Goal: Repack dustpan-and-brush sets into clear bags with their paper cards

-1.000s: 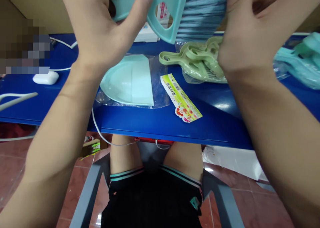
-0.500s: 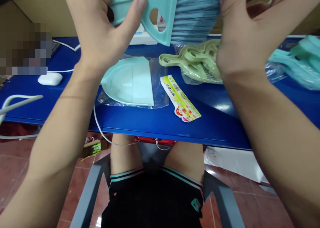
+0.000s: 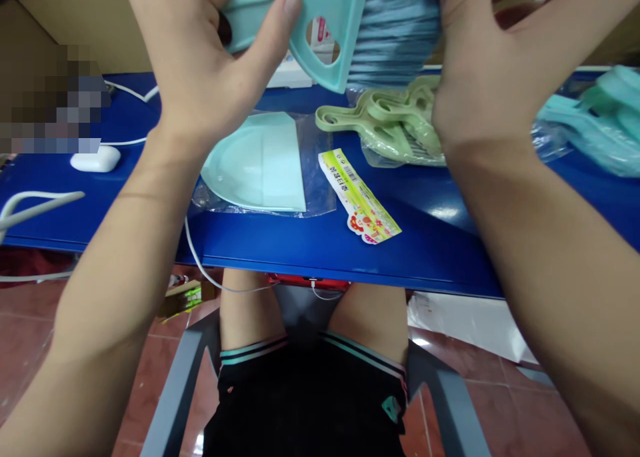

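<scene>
My left hand (image 3: 195, 50) is shut around the perforated handle of a mint-green plastic hand brush (image 3: 320, 17), with the thumb lying across it. Its blue-grey bristles (image 3: 395, 30) rise at the top of the view, and the side of my right hand (image 3: 490, 50) is against them. The fingers of my right hand are cut off by the frame's top edge. Below lie a mint dustpan (image 3: 255, 167) in clear plastic, a sage-green dustpan-and-brush set (image 3: 385, 127) in a bag, and a printed paper label (image 3: 359, 197). More mint plastic pieces (image 3: 595, 120) sit in a bag at the far right.
The items rest on a blue table (image 3: 400, 243). A white earbud case (image 3: 95, 159) and a white cable (image 3: 200, 263) lie to the left, with cardboard behind. Below the table edge are my knees, black shorts, a grey chair frame (image 3: 175, 390) and a red tile floor (image 3: 160, 363).
The brush stays in my hands at the top of the view, shifting only slightly. The scene below has moved a little with the camera.
</scene>
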Available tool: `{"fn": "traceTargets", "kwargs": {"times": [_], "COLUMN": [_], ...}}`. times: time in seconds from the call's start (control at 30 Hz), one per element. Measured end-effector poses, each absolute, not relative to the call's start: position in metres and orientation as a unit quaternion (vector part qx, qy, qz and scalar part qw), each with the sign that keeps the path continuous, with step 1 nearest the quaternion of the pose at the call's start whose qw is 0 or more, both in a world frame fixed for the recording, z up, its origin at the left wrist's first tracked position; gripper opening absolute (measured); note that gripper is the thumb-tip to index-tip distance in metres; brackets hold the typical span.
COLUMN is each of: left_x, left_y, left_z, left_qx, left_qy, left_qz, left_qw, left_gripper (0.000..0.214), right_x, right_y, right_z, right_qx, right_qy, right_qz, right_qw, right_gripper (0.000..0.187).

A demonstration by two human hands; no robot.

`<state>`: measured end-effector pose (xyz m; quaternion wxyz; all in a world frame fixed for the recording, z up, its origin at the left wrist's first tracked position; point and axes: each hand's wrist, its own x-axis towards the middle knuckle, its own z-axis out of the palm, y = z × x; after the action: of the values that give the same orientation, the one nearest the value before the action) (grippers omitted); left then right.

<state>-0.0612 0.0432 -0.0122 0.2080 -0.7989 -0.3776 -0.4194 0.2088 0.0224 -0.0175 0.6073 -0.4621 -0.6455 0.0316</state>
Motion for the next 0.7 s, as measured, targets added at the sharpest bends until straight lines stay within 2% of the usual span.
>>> {"fn": "traceTargets", "kwargs": {"times": [0.13, 0.47, 0.6, 0.7], "left_x": [-0.060, -0.064, -0.063, -0.062], "left_y": [0.042, 0.043, 0.042, 0.041], "left_z": [-0.011, -0.013, -0.013, -0.014], "left_qx": [-0.792, -0.793, -0.792, -0.784], "left_qy": [-0.380, -0.372, -0.381, -0.392], "left_qz": [-0.425, -0.430, -0.423, -0.428], "left_qw": [0.220, 0.219, 0.221, 0.221], "left_gripper": [0.066, 0.064, 0.065, 0.061], "right_x": [0.206, 0.206, 0.197, 0.195], "right_y": [0.021, 0.026, 0.028, 0.029], "right_z": [-0.018, -0.025, -0.036, -0.041], "right_qx": [-0.451, -0.447, -0.456, -0.459], "right_qy": [-0.652, -0.607, -0.548, -0.545], "right_qz": [0.032, 0.058, 0.088, 0.095], "right_qw": [0.609, 0.654, 0.696, 0.695], "right_gripper": [0.041, 0.033, 0.050, 0.053]}}
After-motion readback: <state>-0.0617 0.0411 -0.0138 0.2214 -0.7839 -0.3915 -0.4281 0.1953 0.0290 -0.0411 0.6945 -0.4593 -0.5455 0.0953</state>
